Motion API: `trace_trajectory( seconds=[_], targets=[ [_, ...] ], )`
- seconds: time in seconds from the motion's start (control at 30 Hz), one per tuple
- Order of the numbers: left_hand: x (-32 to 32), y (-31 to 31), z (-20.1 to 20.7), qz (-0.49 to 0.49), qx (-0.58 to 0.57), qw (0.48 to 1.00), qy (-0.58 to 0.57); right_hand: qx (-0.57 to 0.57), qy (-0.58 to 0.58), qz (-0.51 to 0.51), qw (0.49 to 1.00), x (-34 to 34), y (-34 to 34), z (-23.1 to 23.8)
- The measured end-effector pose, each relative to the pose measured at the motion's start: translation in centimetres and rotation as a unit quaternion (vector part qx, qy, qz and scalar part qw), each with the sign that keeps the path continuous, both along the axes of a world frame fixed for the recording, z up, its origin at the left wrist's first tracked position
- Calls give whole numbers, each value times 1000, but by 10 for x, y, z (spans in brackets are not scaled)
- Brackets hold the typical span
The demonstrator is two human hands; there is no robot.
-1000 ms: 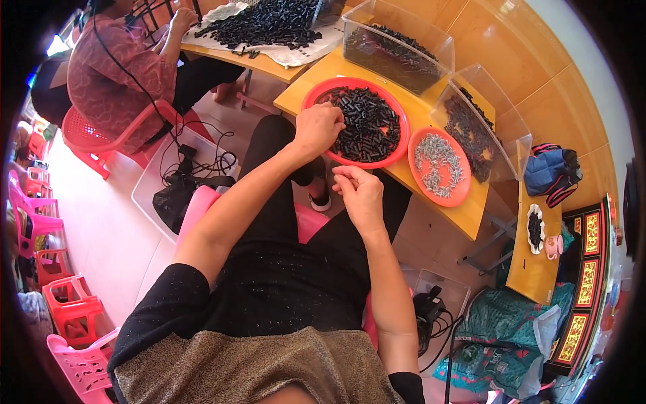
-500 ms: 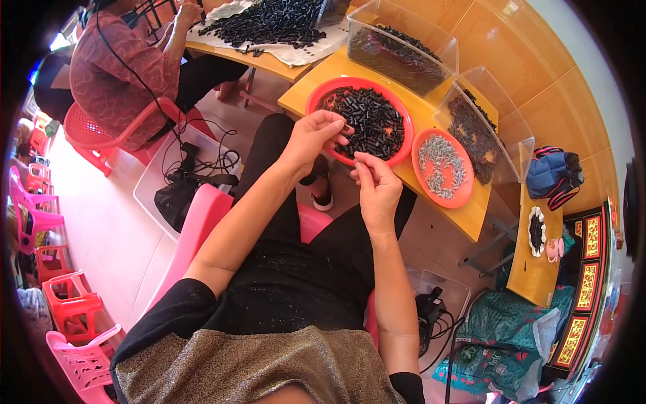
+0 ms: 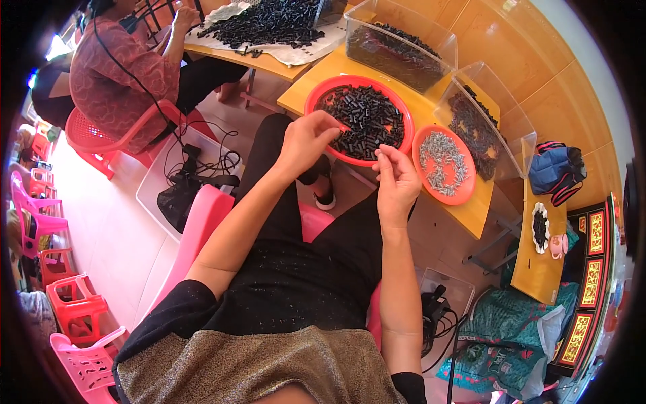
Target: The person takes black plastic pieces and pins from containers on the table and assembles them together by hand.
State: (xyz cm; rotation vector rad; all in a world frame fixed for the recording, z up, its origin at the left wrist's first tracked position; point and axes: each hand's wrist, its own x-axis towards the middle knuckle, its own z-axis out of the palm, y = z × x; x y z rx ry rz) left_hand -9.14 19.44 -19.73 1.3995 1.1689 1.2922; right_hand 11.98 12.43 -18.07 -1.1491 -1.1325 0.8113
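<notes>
On the yellow rectangular wood-look table [image 3: 468,217], the round red plastic basin [image 3: 350,79] stood left of the oval orange-red plastic plate [image 3: 457,199]. Small black cylindrical pieces [image 3: 370,116] lay in the basin, small grey slender pieces [image 3: 441,158] on the plate. Behind these stood two clear rectangular plastic boxes [image 3: 404,75].

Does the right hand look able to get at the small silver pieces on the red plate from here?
Probably yes: the right hand is close beside the red plate, the silver pieces lie uncovered, and nothing visible blocks the way. Whether its fingers hold something is too small to tell.
</notes>
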Motion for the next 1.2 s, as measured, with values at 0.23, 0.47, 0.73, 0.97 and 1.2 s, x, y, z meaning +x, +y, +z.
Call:
trace_trajectory(
  seconds=[0.23, 0.47, 0.73, 0.97, 1.2],
  targets=[
    [19, 8, 10, 99, 247, 867, 421, 17, -14, -17, 1000, 8, 3, -2],
    [43, 12, 9, -76, 223, 873, 428, 27, -14, -18, 999, 12, 4, 1],
    [41, 7, 22, -111, 10, 988, 108, 7, -1, -22, 1000, 11, 2, 5],
    [14, -25, 27, -198, -231, 908, -289, 22, -54, -9, 998, -2, -7, 11],
    [10, -33, 27, -216, -272, 853, -388, 69, -54, 6, 996, -13, -14, 17]
  ],
)
